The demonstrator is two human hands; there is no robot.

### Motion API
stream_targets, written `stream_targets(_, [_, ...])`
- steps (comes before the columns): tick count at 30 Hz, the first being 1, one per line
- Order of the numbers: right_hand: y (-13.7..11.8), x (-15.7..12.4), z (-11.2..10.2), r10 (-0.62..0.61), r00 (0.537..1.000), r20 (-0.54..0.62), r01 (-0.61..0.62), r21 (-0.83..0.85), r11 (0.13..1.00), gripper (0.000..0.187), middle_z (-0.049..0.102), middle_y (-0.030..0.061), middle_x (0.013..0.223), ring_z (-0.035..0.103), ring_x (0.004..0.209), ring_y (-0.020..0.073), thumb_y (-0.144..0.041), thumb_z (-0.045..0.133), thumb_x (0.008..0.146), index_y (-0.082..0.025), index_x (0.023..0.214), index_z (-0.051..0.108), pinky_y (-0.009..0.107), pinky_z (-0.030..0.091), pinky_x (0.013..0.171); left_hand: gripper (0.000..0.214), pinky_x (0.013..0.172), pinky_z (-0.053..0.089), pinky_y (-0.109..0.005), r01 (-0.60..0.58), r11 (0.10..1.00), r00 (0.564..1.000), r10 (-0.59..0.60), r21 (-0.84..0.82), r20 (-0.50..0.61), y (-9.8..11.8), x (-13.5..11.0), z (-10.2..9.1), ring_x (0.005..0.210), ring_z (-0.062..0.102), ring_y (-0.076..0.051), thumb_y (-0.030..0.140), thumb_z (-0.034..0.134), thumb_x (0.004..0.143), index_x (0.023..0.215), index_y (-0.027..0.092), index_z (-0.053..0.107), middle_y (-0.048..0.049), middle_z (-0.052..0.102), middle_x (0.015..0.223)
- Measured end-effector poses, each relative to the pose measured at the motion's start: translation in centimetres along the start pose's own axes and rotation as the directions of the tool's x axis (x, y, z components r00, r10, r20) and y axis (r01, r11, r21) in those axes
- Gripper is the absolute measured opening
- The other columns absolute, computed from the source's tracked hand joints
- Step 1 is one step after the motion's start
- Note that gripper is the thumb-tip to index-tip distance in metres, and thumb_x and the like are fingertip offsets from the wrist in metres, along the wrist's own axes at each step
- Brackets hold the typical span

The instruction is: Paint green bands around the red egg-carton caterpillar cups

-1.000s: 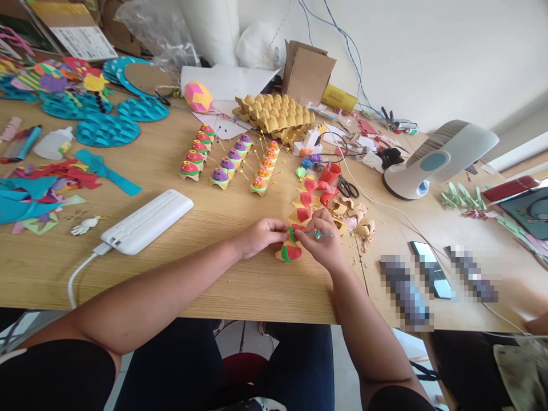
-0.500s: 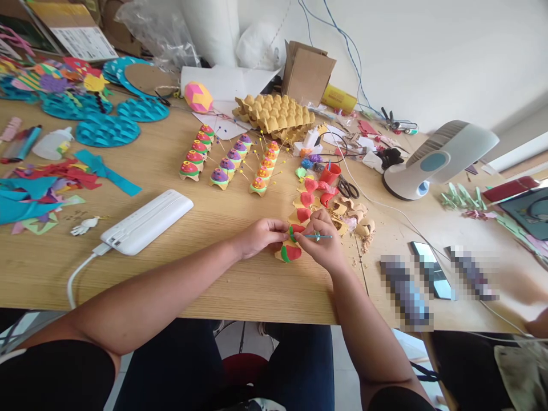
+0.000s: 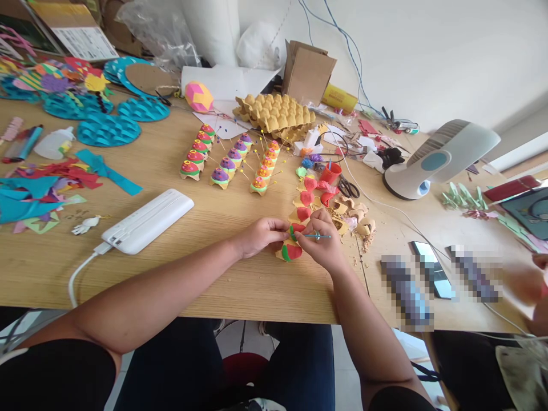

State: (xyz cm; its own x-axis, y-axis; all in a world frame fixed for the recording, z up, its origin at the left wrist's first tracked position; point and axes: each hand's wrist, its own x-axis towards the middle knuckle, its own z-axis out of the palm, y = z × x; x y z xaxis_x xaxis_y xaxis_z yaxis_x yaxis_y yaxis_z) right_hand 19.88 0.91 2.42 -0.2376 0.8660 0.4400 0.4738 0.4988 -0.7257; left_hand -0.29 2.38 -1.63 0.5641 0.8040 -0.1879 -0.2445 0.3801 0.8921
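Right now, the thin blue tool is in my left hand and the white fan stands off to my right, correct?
Not quite: the head view shows the thin blue tool in your right hand. The white fan does stand off to your right.

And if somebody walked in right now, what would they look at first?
Probably the three bright rows of decorated cups in the middle of the wooden table, with a pink-and-yellow ball behind them. Nearer the front, the left hand and right hand are at a strip of red cups, the nearest two partly green, and the right hand pinches a thin blue stick.
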Motion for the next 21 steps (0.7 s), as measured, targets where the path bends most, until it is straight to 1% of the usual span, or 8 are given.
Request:
stream_targets(3, [-0.01,0.01,0.01,0.020,1.000,0.005,-0.020,0.020,1.000,0.030,0.053,0.0017,0.086,0.055,0.087,0.0210,-0.023,0.077,0.083,-0.023,0.064,0.053,0.041,0.047,0.081,0.034,0.062,0.043,-0.025,-0.005,1.000,1.000,0.005,0.022,0.000,0.07,-0.06,0.03,0.067,0.059,-0.012,0.037,0.090,0.073,0.097,0.014,0.083,-0.0065,0.075,0.086])
stream_targets(6, [0.02,0.00,0.10,0.028,1.000,-0.008,-0.028,0.000,1.000,0.030,0.053,0.0018,0.086,0.055,0.087,0.0213,-0.023,0.077,0.083,-0.023,0.064,0.053,0.041,0.047,0.081,0.034,0.062,0.042,-0.024,0.010,0.999,1.000,-0.010,0.040,-0.008,0.20,-0.14,0.16,0.065,0.057,-0.011,0.038,0.089,0.073,0.095,0.014,0.082,-0.0048,0.072,0.082])
stream_targets(9, [-0.02,-0.01,0.17,0.030,0.999,-0.020,-0.030,-0.014,0.999,0.030,0.053,0.0020,0.087,0.055,0.088,0.0217,-0.022,0.077,0.083,-0.023,0.065,0.053,0.041,0.047,0.082,0.035,0.062,0.041,-0.024,0.012,0.999,1.000,-0.011,0.048,-0.016,0.27,-0.16,0.24,0.066,0.056,-0.010,0.038,0.090,0.072,0.096,0.014,0.082,-0.0040,0.071,0.081])
stream_targets(15, [-0.08,-0.04,0.16,0.025,1.000,-0.010,-0.025,0.022,0.999,0.030,0.053,0.0017,0.087,0.055,0.089,0.0212,-0.023,0.077,0.083,-0.023,0.064,0.052,0.040,0.046,0.082,0.034,0.061,0.039,-0.025,0.000,0.998,1.000,0.001,0.066,-0.004,0.23,-0.09,0.10,0.064,0.053,-0.010,0.038,0.089,0.073,0.095,0.013,0.082,-0.0035,0.069,0.079])
stream_targets(21, [0.01,-0.07,0.31,0.020,0.999,-0.027,-0.020,-0.023,1.000,0.030,0.055,0.0024,0.087,0.055,0.088,0.0220,-0.023,0.076,0.083,-0.023,0.064,0.053,0.041,0.046,0.082,0.036,0.061,0.039,-0.025,0.003,0.998,1.000,-0.002,0.067,-0.012,0.41,-0.19,0.29,0.064,0.053,-0.010,0.040,0.089,0.072,0.096,0.013,0.082,-0.0039,0.069,0.079])
